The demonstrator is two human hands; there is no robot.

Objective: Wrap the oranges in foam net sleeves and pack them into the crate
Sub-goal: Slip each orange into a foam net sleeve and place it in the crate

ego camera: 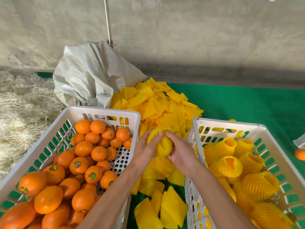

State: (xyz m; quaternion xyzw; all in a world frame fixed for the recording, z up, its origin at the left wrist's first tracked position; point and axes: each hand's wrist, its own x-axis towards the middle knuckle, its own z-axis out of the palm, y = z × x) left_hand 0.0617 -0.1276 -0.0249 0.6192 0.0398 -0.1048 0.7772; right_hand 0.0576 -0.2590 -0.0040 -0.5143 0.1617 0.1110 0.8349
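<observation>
Between the two crates, both my hands hold one orange covered by a yellow foam net sleeve (164,145). My left hand (146,147) grips the sleeve's left side and upper edge. My right hand (179,151) cups it from the right and below. The white crate on the left (105,111) holds several bare oranges (82,161). In the white crate on the right (231,125) lie several sleeved oranges (231,166). A pile of flat yellow sleeves (156,103) lies on the green mat beyond my hands, and more sleeves (165,209) lie beneath my forearms.
A crumpled white woven sack (89,75) sits behind the left crate. Straw (21,103) covers the ground at left. A loose orange (300,154) lies on the green mat (247,103) at the right edge. A concrete wall stands behind.
</observation>
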